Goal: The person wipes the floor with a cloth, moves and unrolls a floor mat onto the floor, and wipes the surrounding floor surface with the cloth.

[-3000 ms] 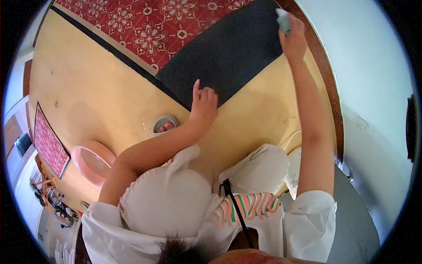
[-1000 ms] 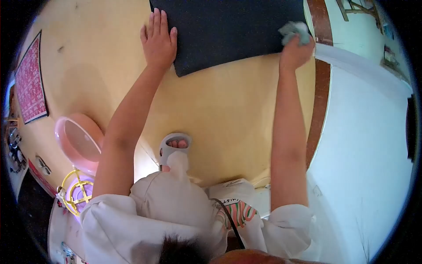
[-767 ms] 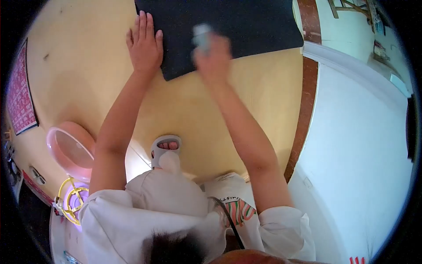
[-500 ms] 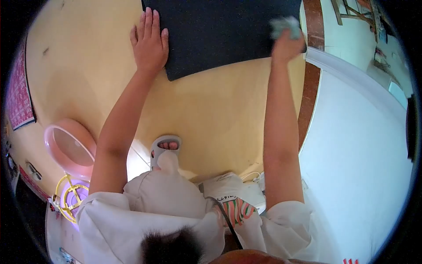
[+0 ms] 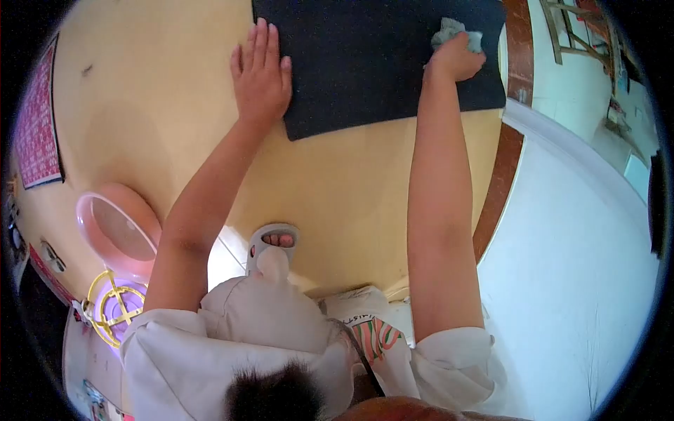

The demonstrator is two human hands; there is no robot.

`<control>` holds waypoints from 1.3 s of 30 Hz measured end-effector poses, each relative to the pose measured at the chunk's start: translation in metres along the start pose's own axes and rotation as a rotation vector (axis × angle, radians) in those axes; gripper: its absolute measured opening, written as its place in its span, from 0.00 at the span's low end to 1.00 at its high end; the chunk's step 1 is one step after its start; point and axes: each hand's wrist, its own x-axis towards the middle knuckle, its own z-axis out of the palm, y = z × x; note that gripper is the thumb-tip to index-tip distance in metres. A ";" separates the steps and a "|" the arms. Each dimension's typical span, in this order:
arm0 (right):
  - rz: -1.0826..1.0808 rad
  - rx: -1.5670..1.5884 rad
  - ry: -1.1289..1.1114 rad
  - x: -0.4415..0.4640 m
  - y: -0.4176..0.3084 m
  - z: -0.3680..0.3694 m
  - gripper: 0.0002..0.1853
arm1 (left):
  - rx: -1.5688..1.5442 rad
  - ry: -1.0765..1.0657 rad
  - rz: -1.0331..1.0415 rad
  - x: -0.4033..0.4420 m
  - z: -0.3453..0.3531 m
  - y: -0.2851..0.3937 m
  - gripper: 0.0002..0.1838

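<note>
A dark mat (image 5: 365, 70) lies on the pale yellow floor (image 5: 337, 189) at the top of the view. My left hand (image 5: 262, 78) rests flat on the mat's left edge, fingers stretched out, holding nothing. Near the mat's right side, my right hand (image 5: 456, 57) is closed on a grey-green cloth (image 5: 447, 32), which bunches out past the fingers onto the mat's surface.
On the left stand a pink basin (image 5: 119, 231) and a purple item with a yellow frame (image 5: 118, 309). A red patterned mat (image 5: 41, 126) lies at the far left. My slippered foot (image 5: 275, 241) is below centre. A white wall (image 5: 576, 266) is on the right.
The patterned side seen earlier has gone from view; the mat shows dark. My left hand moved to its left edge. My right hand swept left across it with the cloth, then back right.
</note>
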 end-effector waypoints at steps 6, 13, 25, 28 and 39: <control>-0.513 -0.246 -0.764 -0.132 -0.078 0.048 0.23 | -0.007 -0.008 0.036 0.001 -0.004 -0.002 0.41; 0.178 0.503 -0.122 0.009 -0.055 0.056 0.23 | -0.059 0.020 -0.047 -0.001 -0.001 -0.001 0.40; -0.480 0.052 -0.573 -0.073 -0.132 0.072 0.31 | -0.268 0.137 -0.236 0.001 -0.003 -0.002 0.26; -0.019 0.088 -0.235 -0.032 -0.081 0.089 0.28 | -0.334 0.132 -0.260 -0.006 -0.010 -0.018 0.26; -0.668 -0.047 -0.887 -0.126 -0.146 0.070 0.25 | 0.114 0.032 -0.259 -0.028 -0.051 -0.104 0.24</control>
